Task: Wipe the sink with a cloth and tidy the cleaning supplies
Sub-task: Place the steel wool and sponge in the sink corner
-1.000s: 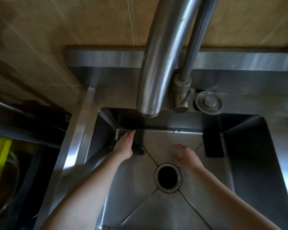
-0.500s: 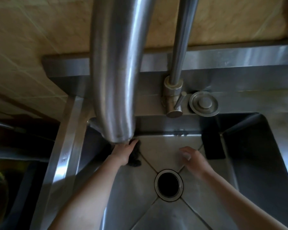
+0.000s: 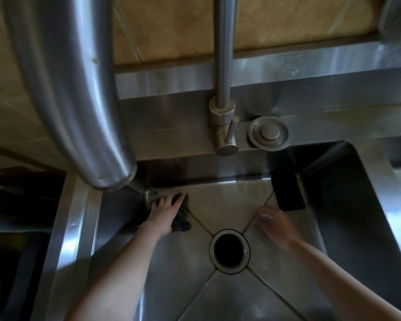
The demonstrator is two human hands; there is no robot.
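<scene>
Fingers (image 3: 170, 200) of left hand (image 3: 163, 216) press cloth (image 3: 183, 220) into sink (image 3: 229, 202) corner

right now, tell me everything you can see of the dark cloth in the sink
The cloth is nearly black, with a bumpy, speckled texture, bunched rather than flat. It lies on the steel sink floor in the back left corner, left of the drain and apart from it. The left hand presses on it with straight fingers, hiding most; only its right edge shows. The right hand is clear of it.
</scene>
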